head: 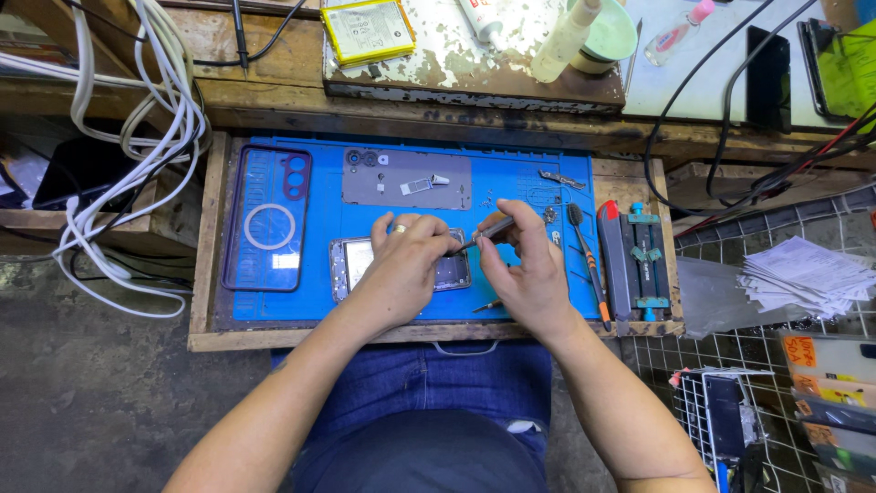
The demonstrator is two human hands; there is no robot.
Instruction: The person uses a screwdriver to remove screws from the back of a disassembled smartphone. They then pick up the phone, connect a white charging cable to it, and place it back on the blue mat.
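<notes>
Left hand point(401, 260) pins the opened phone point(401, 267) on the mat point(511, 196), right hand point(525, 265) pinches a screwdriver point(484, 234) mid-screw work; next needs steady tip.

Opened phone point(360, 260) mid-mat point(511, 196); case point(266, 219) left; back cover point(406, 179) behind; clamp point(644, 260) right.

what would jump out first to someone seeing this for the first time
The bright blue work mat in the wooden tray at centre draws the eye. On it the left hand steadies an opened phone while the right hand holds a thin tool to it. A clear phone case lies at the mat's left.
</notes>
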